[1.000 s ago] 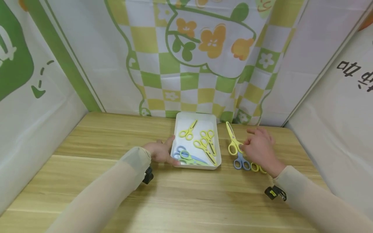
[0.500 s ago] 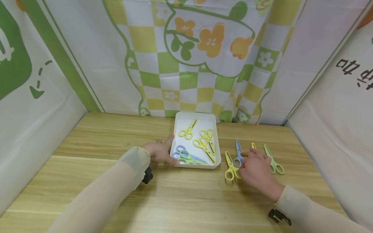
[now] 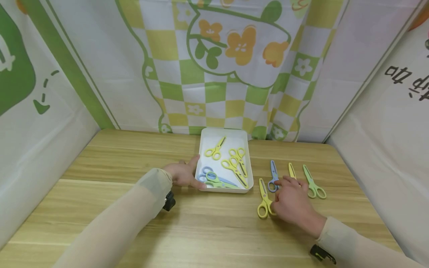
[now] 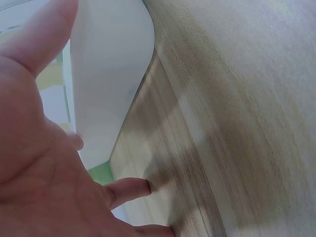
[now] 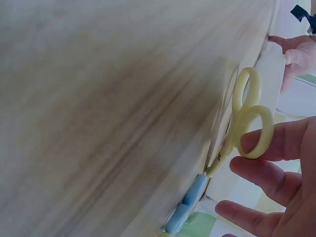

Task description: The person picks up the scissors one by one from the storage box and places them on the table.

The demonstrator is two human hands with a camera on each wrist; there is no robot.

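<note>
My right hand pinches yellow scissors by one handle loop, between thumb and finger, to the right of the white tray. Their blades point away from me. Just beyond that hand lie blue scissors and a second yellow pair, whose handles the hand hides. Green scissors rest farther right. My left hand, fingers spread, rests against the left side of the white tray, its thumb at the near corner. In the right wrist view, the held scissors overlap blue handles.
Inside the tray are several scissors: a yellow pair at the back, crossed yellow ones on the right, and blue and green ones in front. A patterned curtain hangs behind the wooden table.
My right hand has brought the yellow scissors down and toward me from above the blue pair, past the tray's right side. The left hand stays on the tray.
</note>
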